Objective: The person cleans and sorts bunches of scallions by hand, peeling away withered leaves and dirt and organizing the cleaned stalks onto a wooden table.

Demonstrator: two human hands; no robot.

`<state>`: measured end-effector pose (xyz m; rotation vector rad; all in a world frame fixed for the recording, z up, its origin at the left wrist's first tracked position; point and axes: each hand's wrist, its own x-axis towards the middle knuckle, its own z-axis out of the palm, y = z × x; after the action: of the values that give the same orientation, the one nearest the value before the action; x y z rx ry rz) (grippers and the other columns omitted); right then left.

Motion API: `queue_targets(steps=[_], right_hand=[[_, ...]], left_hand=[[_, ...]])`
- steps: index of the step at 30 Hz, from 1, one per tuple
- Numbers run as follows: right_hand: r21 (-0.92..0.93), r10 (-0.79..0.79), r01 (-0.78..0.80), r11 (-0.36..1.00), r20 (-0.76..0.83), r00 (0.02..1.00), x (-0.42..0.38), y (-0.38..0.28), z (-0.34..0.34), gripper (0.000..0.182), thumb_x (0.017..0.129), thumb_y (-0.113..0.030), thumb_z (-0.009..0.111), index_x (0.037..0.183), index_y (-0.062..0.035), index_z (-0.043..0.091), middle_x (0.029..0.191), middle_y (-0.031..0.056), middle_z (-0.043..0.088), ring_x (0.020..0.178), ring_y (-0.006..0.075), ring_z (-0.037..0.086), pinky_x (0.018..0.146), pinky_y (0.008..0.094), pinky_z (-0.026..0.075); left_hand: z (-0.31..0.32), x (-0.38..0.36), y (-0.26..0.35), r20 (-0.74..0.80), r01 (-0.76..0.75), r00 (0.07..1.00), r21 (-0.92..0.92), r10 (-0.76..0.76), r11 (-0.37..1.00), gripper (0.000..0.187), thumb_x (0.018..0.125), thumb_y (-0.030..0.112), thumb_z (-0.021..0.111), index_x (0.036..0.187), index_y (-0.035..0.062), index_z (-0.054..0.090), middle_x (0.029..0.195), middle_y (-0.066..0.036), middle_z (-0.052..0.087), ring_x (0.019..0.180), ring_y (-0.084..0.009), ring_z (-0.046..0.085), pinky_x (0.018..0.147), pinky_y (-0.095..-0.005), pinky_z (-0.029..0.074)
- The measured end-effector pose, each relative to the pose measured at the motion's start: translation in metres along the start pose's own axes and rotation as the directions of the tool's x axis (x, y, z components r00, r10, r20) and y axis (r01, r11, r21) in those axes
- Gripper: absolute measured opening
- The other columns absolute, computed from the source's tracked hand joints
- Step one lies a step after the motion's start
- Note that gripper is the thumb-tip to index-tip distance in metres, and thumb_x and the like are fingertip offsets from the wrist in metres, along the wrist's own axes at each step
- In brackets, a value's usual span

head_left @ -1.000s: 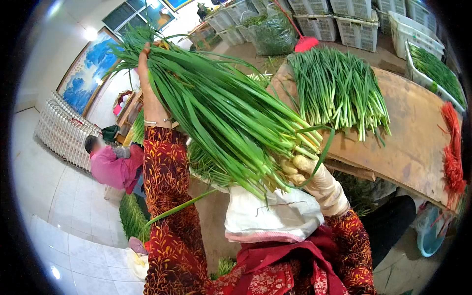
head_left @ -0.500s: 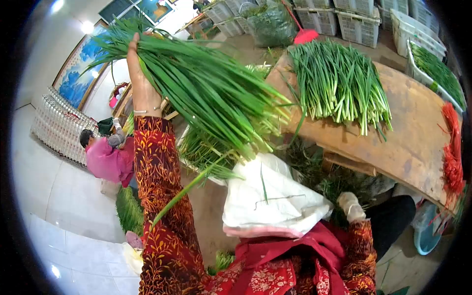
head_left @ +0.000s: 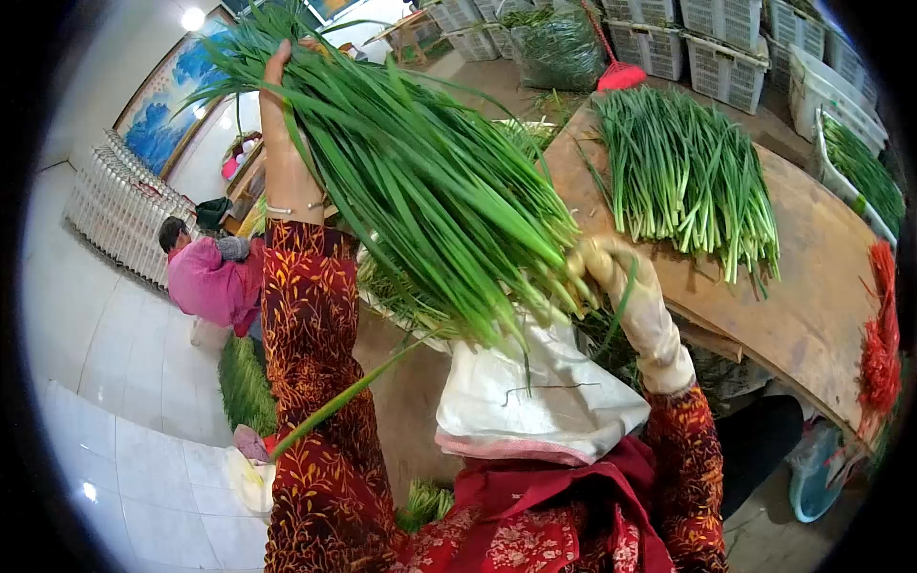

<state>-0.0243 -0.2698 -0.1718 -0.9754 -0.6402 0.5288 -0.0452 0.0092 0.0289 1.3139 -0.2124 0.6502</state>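
My left hand (head_left: pixel 276 91), bare, is wrapped round a big bunch of garlic chives (head_left: pixel 420 181) near the leafy end and holds it up. Leaves hide most of its fingers. The pale stem ends point down to the right. There my right hand (head_left: pixel 626 286), in a whitish glove, has its fingers curled on the stem ends. A white woven sack (head_left: pixel 535 401) lies over my lap beneath the bunch. More loose greens (head_left: pixel 392 286) lie behind and under it. One long loose blade hangs across my left sleeve.
On the wooden board (head_left: pixel 812 315) to the right lie a heap of chives (head_left: pixel 683 177) and red ties (head_left: pixel 879 329). Plastic crates (head_left: pixel 731 72) and a red broom (head_left: pixel 621 76) stand behind. A person in pink (head_left: pixel 215 277) sits at left. A blue basin (head_left: pixel 817 477) sits low right.
My right hand has come up from beside the sack to the stem ends of the bunch. The left hand still holds the chives. The view has shifted slightly.
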Motion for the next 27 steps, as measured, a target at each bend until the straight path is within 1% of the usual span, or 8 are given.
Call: queue_targets(steps=[6, 11, 15, 18, 21, 23, 25, 27], right_hand=[[-0.923, 0.563, -0.263, 0.281, -0.063, 0.824, -0.1, 0.135, -0.116, 0.041, 0.081, -0.032, 0.06, 0.112, -0.0056, 0.053, 0.102, 0.0109, 0.061, 0.079, 0.0225, 0.06, 0.068, 0.0295, 0.048], [-0.684, -0.176, 0.143, 0.715, 0.022, 0.984, -0.045, 0.002, -0.007, 0.055, 0.072, -0.012, 0.066, 0.123, -0.0184, 0.046, 0.119, 0.0087, 0.052, 0.091, 0.0239, 0.06, 0.076, 0.034, 0.049], [-0.722, -0.211, 0.606, 0.334, 0.569, 0.795, 0.003, -0.028, 0.063, 0.044, 0.076, -0.021, 0.061, 0.118, -0.0146, 0.049, 0.117, 0.0084, 0.054, 0.081, 0.0239, 0.062, 0.067, 0.0315, 0.051], [-0.86, 0.004, 0.508, 0.052, 0.509, 0.861, 0.008, 0.033, 0.052, 0.033, 0.079, -0.018, 0.057, 0.112, -0.0145, 0.054, 0.093, 0.0133, 0.061, 0.076, 0.0294, 0.059, 0.065, 0.0366, 0.048], [-0.921, 0.214, -0.022, 0.388, 0.067, 0.975, -0.041, 0.092, -0.034, 0.021, 0.082, -0.019, 0.051, 0.096, -0.0056, 0.059, 0.081, 0.0147, 0.06, 0.076, 0.0331, 0.057, 0.067, 0.0402, 0.045], [-0.872, 0.773, -0.392, -0.293, -0.458, 0.44, -0.099, 0.116, -0.075, 0.04, 0.082, -0.034, 0.053, 0.11, -0.0066, 0.057, 0.104, 0.0148, 0.059, 0.099, 0.0291, 0.056, 0.085, 0.0347, 0.045], [-0.996, 0.693, 0.089, 0.011, 0.072, 0.717, -0.163, 0.156, -0.146, 0.052, 0.077, -0.035, 0.063, 0.117, -0.0036, 0.052, 0.115, 0.0164, 0.054, 0.109, 0.0279, 0.051, 0.09, 0.0343, 0.042], [-0.954, 0.463, -0.223, 0.202, -0.107, 0.88, -0.12, 0.095, -0.115, 0.057, 0.076, -0.03, 0.062, 0.125, -0.007, 0.043, 0.122, 0.0152, 0.05, 0.11, 0.0273, 0.05, 0.092, 0.0337, 0.041]], left_hand=[[-0.027, -0.015, -0.011, 0.154, -0.406, 0.909, 0.546, 0.388, 0.733, 0.036, 0.09, 0.025, 0.047, 0.121, 0.008, 0.043, 0.112, -0.013, 0.054, 0.095, -0.0229, 0.057, 0.08, -0.0345, 0.05], [0.003, -0.01, -0.016, -0.052, -0.228, 0.959, 0.439, 0.278, 0.869, 0.042, 0.091, 0.035, 0.042, 0.122, 0.0078, 0.043, 0.109, -0.009, 0.054, 0.099, -0.0188, 0.055, 0.083, -0.032, 0.047], [0.01, 0.023, -0.016, -0.103, -0.012, 0.995, 0.035, 0.016, 0.999, 0.026, 0.083, 0.03, 0.054, 0.093, 0.0062, 0.057, 0.079, -0.005, 0.062, 0.071, -0.0177, 0.061, 0.064, -0.0317, 0.051], [0.02, 0.006, -0.014, -0.139, -0.185, 0.968, 0.15, 0.206, 0.971, 0.029, 0.084, 0.033, 0.051, 0.095, 0.006, 0.056, 0.08, -0.005, 0.062, 0.07, -0.0172, 0.061, 0.065, -0.0293, 0.051], [0.008, -0.006, -0.005, 0.276, -0.52, 0.847, 0.604, 0.454, 0.604, 0.04, 0.094, 0.03, 0.037, 0.125, 0.005, 0.034, 0.108, -0.011, 0.054, 0.096, -0.0206, 0.056, 0.081, -0.0334, 0.049], [0.012, -0.008, 0.011, -0.001, -0.206, 0.973, 0.429, 0.229, 0.88, 0.042, 0.095, 0.031, 0.031, 0.129, 0.0059, 0.03, 0.112, -0.012, 0.051, 0.101, -0.0199, 0.054, 0.083, -0.0327, 0.048], [0.034, -0.012, 0.015, -0.183, -0.087, 0.966, 0.437, 0.183, 0.896, 0.047, 0.095, 0.036, 0.023, 0.13, 0.0057, 0.033, 0.121, -0.011, 0.046, 0.102, -0.0221, 0.053, 0.089, -0.035, 0.044], [0.044, -0.007, 0.003, -0.225, -0.105, 0.931, 0.589, 0.288, 0.801, 0.052, 0.091, 0.04, 0.033, 0.127, 0.003, 0.037, 0.12, -0.012, 0.048, 0.102, -0.0226, 0.053, 0.092, -0.0331, 0.04]])
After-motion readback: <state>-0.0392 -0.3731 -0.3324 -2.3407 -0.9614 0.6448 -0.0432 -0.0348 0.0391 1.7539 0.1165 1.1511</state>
